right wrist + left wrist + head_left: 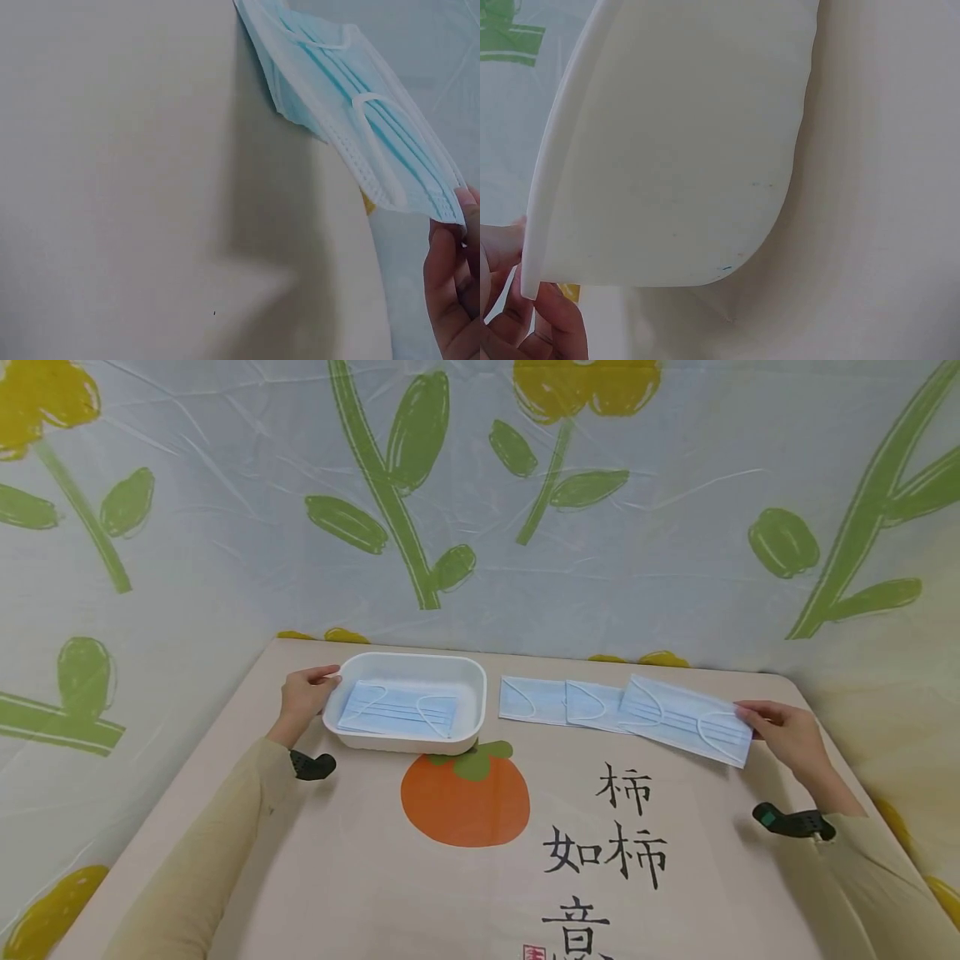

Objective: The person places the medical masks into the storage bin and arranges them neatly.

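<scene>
My left hand (303, 697) pinches the left rim of a white plastic tub (408, 745); in the left wrist view the thumb and fingers (559, 319) lie on either side of that rim. Inside the tub lies one light blue face mask (397, 710) with white ear loops. On the right, my right hand (787, 735) pinches the right end of another face mask (686, 718), tilted and raised off the table at that end. Its left part overlaps a second mask (592, 703), which in turn overlaps a third mask (521, 700) beside the tub.
The table (337, 860) carries a printed orange persimmon (465, 802) and black written characters (630, 827). A flower-patterned sheet (637, 568) rises behind its back edge. Dark wrist-worn devices (795, 821) sit at both sleeve cuffs.
</scene>
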Action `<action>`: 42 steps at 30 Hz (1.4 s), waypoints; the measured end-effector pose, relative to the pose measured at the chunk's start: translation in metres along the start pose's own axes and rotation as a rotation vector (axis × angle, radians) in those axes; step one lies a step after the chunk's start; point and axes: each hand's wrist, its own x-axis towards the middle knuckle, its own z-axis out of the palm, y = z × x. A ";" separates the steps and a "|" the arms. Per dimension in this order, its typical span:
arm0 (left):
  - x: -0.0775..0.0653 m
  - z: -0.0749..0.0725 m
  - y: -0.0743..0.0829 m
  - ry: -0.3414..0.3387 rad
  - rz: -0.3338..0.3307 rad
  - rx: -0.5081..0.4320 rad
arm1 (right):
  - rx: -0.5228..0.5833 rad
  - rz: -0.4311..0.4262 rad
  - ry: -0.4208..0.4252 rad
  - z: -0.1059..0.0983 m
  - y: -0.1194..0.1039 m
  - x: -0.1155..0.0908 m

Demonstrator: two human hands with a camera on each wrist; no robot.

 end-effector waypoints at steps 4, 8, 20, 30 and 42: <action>0.014 0.006 -0.016 0.014 0.027 0.005 | 0.007 -0.018 0.014 -0.001 -0.016 -0.006; 0.015 0.007 -0.016 0.024 0.023 0.004 | -0.007 -0.049 0.031 -0.003 -0.051 -0.020; 0.014 0.007 -0.015 0.026 0.029 0.026 | -0.058 -0.092 0.062 -0.004 -0.092 -0.032; 0.014 0.007 -0.012 0.035 0.008 0.047 | -0.044 -0.100 0.072 0.011 -0.107 -0.032; -0.001 -0.001 0.004 -0.003 -0.018 0.007 | 0.118 -0.135 0.121 0.038 -0.072 -0.008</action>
